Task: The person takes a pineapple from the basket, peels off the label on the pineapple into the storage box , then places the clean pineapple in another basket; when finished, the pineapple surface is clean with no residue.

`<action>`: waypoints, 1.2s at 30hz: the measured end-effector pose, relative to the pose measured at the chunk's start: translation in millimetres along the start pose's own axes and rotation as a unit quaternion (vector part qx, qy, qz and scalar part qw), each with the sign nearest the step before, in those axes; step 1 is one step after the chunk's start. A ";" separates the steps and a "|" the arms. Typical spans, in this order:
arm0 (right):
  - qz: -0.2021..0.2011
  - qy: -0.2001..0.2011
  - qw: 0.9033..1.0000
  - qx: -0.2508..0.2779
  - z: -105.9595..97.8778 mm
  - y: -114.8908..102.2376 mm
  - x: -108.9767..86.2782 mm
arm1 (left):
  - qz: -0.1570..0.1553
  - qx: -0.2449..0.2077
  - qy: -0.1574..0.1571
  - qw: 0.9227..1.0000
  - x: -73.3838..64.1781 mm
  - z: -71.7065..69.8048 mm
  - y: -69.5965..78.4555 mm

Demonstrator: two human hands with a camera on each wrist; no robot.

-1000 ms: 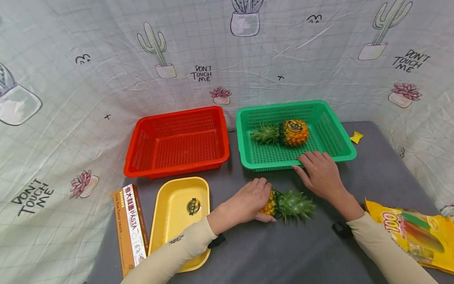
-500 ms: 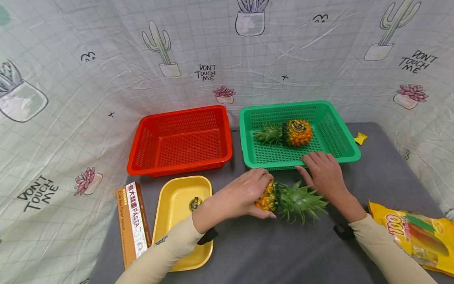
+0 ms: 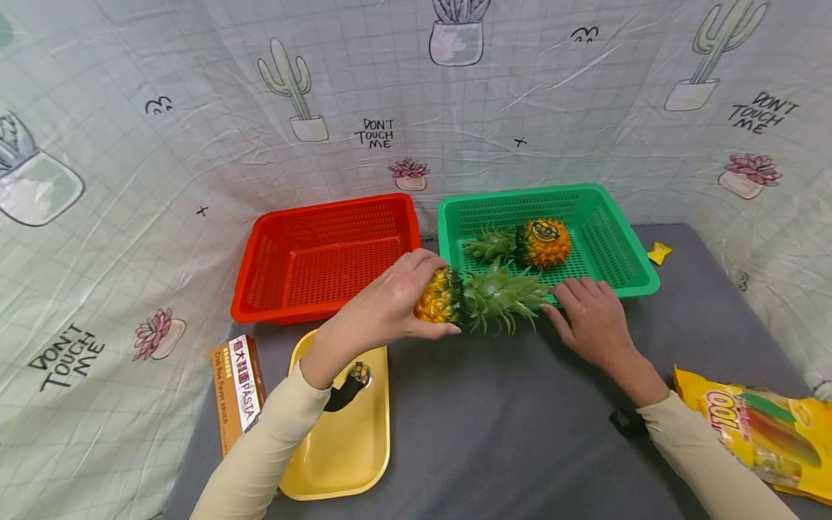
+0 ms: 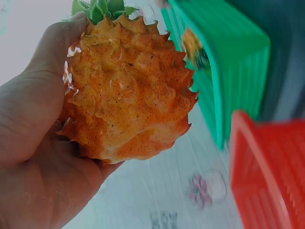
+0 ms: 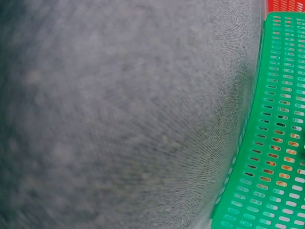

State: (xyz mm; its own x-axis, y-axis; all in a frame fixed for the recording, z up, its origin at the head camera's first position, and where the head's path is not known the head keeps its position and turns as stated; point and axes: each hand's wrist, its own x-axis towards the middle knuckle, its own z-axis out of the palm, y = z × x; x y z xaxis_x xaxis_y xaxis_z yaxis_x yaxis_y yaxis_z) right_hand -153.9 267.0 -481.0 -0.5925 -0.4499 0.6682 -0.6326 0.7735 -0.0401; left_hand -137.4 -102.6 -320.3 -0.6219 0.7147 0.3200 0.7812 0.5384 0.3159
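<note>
My left hand (image 3: 390, 296) grips a small orange pineapple (image 3: 438, 297) by its body, raised in front of the gap between the baskets. Its leafy crown points right and overlaps the front rim of the green basket (image 3: 633, 287) in the head view. The left wrist view shows the spiky base of this pineapple (image 4: 128, 90), with the left hand (image 4: 40, 119) wrapped around its side. Inside the green basket a second pineapple (image 3: 547, 244) with a black label lies on its side. My right hand (image 3: 590, 318) holds that basket's front rim, fingers over the edge and thumb outside.
A red basket (image 3: 344, 271) stands left of the green one. Under my left forearm is a yellow tray (image 3: 341, 448), beside a pasta box (image 3: 237, 390). At the right lie a yellow bag with a mango picture (image 3: 760, 419) and a small yellow wrapped piece (image 3: 659, 253).
My left hand has lifted the pineapple off the table and carried it up, away from me and leftward, to the front of the baskets. The right hand has stayed at the green rim.
</note>
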 end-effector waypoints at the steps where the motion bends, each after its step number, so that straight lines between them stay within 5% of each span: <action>1: 0.000 -0.003 1.000 0.000 -0.3 -0.2 0.0 | -0.005 0.002 0.006 1.000 -1.2 -3.3 -5.2; 9: 0.007 -0.020 1.000 0.000 -0.8 -1.4 -0.8 | -0.057 0.018 0.035 0.998 -13.9 -17.0 -46.0; 23: 0.006 -0.012 1.000 0.005 2.7 -3.8 -4.4 | -0.131 0.015 0.030 0.991 -40.9 -32.6 -103.6; 36: 0.020 -0.021 1.000 -0.003 -2.2 -2.8 -0.2 | -0.233 0.019 0.001 0.972 -45.2 -54.8 -168.5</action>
State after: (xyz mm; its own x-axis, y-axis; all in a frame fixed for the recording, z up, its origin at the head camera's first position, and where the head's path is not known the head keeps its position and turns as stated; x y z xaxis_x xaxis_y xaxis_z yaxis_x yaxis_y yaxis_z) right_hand -150.9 265.9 -479.4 -0.6373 -0.4377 0.6342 -0.6052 0.7938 -0.0603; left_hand -243.9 -250.1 -339.1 -0.9085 0.3893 0.1517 0.4168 0.8195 0.3933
